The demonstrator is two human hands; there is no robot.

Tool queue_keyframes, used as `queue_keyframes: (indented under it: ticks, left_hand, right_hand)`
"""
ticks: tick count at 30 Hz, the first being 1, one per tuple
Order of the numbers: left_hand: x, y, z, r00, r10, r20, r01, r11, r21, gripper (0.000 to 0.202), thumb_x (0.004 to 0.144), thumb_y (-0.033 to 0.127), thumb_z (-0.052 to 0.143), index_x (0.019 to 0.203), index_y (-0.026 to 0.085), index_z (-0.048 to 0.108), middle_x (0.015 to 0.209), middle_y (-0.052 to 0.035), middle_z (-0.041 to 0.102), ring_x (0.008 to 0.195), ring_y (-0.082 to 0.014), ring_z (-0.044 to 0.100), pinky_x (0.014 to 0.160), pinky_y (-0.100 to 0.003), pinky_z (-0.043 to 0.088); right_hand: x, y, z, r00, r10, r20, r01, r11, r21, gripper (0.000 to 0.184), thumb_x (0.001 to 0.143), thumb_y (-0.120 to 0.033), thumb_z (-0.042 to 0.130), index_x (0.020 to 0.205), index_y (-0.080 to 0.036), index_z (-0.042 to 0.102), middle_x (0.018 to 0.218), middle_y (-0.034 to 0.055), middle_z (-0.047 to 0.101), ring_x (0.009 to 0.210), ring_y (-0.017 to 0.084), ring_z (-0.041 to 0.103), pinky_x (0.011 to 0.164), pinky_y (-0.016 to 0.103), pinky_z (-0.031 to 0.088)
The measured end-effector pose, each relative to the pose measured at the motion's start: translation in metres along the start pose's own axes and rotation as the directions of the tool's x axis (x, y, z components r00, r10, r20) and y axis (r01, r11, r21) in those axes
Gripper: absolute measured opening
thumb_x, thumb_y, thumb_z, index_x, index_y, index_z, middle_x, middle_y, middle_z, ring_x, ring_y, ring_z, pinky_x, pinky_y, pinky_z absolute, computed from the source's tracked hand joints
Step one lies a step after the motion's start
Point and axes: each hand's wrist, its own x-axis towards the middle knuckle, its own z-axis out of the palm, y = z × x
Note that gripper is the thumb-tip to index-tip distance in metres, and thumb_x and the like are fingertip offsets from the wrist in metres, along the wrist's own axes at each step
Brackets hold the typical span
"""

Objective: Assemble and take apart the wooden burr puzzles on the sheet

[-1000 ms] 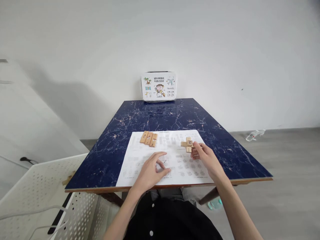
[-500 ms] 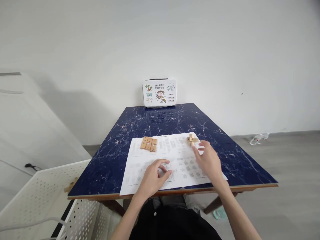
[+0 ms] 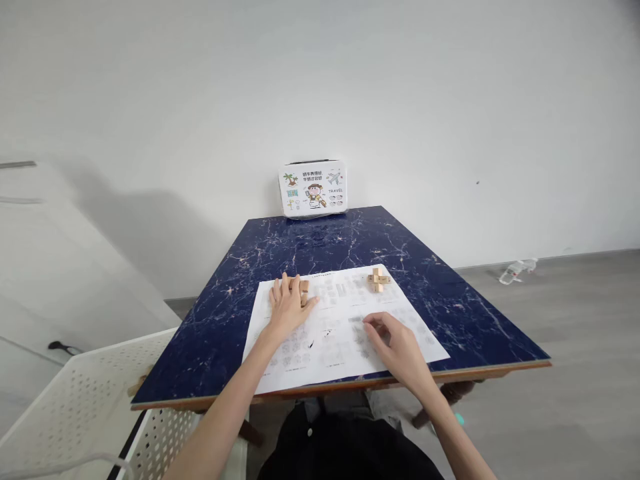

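My left hand [image 3: 287, 305] lies over a row of notched wooden puzzle pieces [image 3: 304, 288], its fingers spread, hiding most of them. Whether it grips one of the pieces I cannot make out. Lower on the right, my right hand [image 3: 393, 340] hovers over or rests on the printed sheet [image 3: 345, 373], fingers curled and thumb apart from the index finger, nothing visible between them. Beyond it, at the sheet's far right corner, stands a cross-shaped wooden interlocking puzzle [image 3: 379, 280], touched by neither hand. Faint diagrams cover the sheet.
A white cartoon-printed case [image 3: 314, 190] leans against the wall at the back of the blue marbled table [image 3: 320, 247]. Left of the table is a white perforated basket [image 3: 95, 373] with some wooden pieces [image 3: 137, 383] inside. A clear plastic item [image 3: 517, 271] lies on the floor at right.
My left hand has moved forward and left from the sheet's middle onto the row of pieces. The right hand has drawn back from the cross-shaped puzzle toward me.
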Motion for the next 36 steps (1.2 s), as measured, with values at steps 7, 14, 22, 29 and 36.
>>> queue_keyframes:
  ticks: [7, 14, 22, 29, 36]
  left_hand:
    - [-0.004, -0.005, 0.002, 0.981, 0.085, 0.174, -0.092, 0.995, 0.033, 0.071, 0.107, 0.054, 0.032, 0.167, 0.016, 0.028, 0.178, -0.0148, 0.013, 0.163, -0.0419, 0.009, 0.128, -0.061, 0.009]
    - [-0.054, -0.007, -0.014, 0.901, 0.378, 0.215, -0.352, 0.924, -0.150, 0.068, 0.108, 0.062, 0.032, 0.167, 0.030, 0.028, 0.178, -0.0047, 0.016, 0.164, -0.0345, 0.009, 0.130, -0.058, 0.010]
    - [-0.070, -0.005, -0.013, 0.983, 0.155, -0.102, -0.174, 0.960, -0.218, 0.049, 0.105, 0.051, 0.049, 0.139, 0.017, 0.058, 0.135, -0.0172, 0.062, 0.128, -0.0349, 0.057, 0.110, -0.053, 0.043]
    - [-0.056, -0.005, -0.015, 0.988, 0.157, -0.013, -0.157, 0.975, -0.157, 0.033, 0.099, 0.051, 0.056, 0.099, 0.019, 0.065, 0.102, -0.0111, 0.072, 0.102, -0.0338, 0.065, 0.092, -0.048, 0.046]
    - [-0.067, -0.004, -0.026, 0.987, 0.148, -0.067, -0.161, 0.946, -0.282, 0.032, 0.106, 0.042, 0.039, 0.086, 0.022, 0.056, 0.094, -0.0069, 0.069, 0.088, -0.0262, 0.065, 0.078, -0.037, 0.046]
  right_hand:
    - [-0.001, 0.002, 0.001, 1.000, -0.015, 0.008, 0.015, 1.000, -0.005, 0.026, 0.101, -0.042, 0.052, 0.102, -0.022, 0.068, 0.100, 0.0081, 0.075, 0.087, 0.025, 0.068, 0.079, 0.036, 0.051]
    - [0.000, 0.002, -0.001, 1.000, -0.015, 0.004, 0.016, 0.999, -0.028, 0.024, 0.101, -0.039, 0.051, 0.102, -0.022, 0.068, 0.099, 0.0077, 0.075, 0.084, 0.024, 0.068, 0.077, 0.036, 0.051]
    - [0.001, -0.017, 0.022, 0.969, -0.213, 0.127, 0.225, 0.970, -0.092, 0.019, 0.100, -0.025, 0.055, 0.117, -0.022, 0.063, 0.114, 0.0102, 0.071, 0.104, 0.028, 0.068, 0.090, 0.043, 0.056]
    - [0.010, -0.039, 0.053, 0.868, -0.407, 0.285, 0.468, 0.862, -0.194, 0.040, 0.094, -0.017, 0.071, 0.131, -0.023, 0.058, 0.129, 0.0123, 0.065, 0.121, 0.033, 0.058, 0.101, 0.051, 0.054]
    - [0.011, -0.028, 0.039, 0.871, -0.346, 0.348, 0.444, 0.857, -0.260, 0.017, 0.094, -0.027, 0.075, 0.099, -0.022, 0.060, 0.102, 0.0083, 0.067, 0.101, 0.031, 0.061, 0.086, 0.047, 0.056]
